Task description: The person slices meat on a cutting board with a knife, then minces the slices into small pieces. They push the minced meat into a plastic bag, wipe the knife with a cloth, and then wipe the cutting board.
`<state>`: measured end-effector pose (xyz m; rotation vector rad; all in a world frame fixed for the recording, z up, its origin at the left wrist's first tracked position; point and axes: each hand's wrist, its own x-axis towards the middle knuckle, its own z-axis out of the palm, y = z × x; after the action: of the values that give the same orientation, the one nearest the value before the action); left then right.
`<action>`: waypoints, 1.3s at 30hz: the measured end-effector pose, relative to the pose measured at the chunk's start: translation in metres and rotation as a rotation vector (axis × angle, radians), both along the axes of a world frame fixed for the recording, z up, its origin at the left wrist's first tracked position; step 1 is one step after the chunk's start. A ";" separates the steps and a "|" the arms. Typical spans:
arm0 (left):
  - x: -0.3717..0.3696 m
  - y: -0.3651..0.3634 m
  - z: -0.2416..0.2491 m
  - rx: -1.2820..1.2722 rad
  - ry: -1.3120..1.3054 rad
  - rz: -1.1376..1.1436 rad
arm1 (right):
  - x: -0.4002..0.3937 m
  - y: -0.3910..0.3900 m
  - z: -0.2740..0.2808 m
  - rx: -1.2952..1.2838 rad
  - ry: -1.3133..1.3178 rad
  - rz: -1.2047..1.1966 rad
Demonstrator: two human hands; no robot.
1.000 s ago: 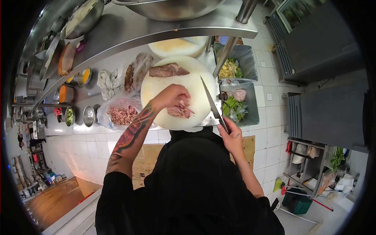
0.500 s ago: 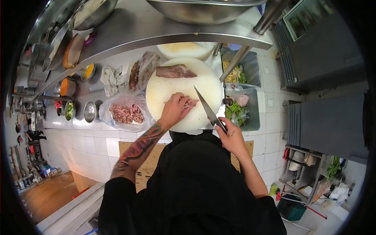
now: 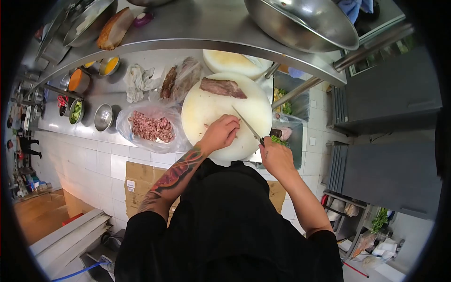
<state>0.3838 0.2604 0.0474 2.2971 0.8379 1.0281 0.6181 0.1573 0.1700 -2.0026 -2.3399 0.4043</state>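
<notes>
My right hand (image 3: 277, 158) is wrapped around the dark handle of a kitchen knife (image 3: 247, 123). The blade points up and to the left, its flat tilted, close to my left fingers. My left hand (image 3: 221, 133) lies on the round white cutting board (image 3: 195, 108) with curled fingers gathered over small pieces of meat, which it mostly hides. A few crumbs of meat show around it. A long slab of brownish meat (image 3: 223, 88) rests at the board's far side. Left of the board, an open plastic bag (image 3: 176, 134) holds diced meat (image 3: 149, 128).
A steel shelf (image 3: 202, 30) carrying a large steel bowl (image 3: 300, 26) overhangs the counter. Wrapped dark meat (image 3: 183, 80), a crumpled cloth (image 3: 138, 83) and a small steel bowl (image 3: 103, 117) stand left. Grey bins (image 3: 296, 155) with greens are at right.
The view has shifted. My left fingers have curled in over the meat pieces, which showed more before. My right hand has brought the knife closer to the left fingers, its blade turned more edge-on.
</notes>
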 end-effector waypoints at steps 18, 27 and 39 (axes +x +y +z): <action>-0.001 0.003 -0.006 -0.069 0.047 0.007 | -0.012 0.006 0.002 -0.166 -0.072 -0.005; -0.004 -0.001 -0.007 -0.082 0.030 0.033 | -0.013 0.006 0.007 -0.174 -0.028 0.011; -0.002 -0.007 -0.004 -0.086 0.002 0.085 | -0.021 0.018 0.001 -0.211 -0.002 -0.010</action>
<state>0.3818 0.2534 0.0434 2.2084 0.9685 1.0057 0.5970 0.1749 0.1711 -2.0996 -2.3771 0.6760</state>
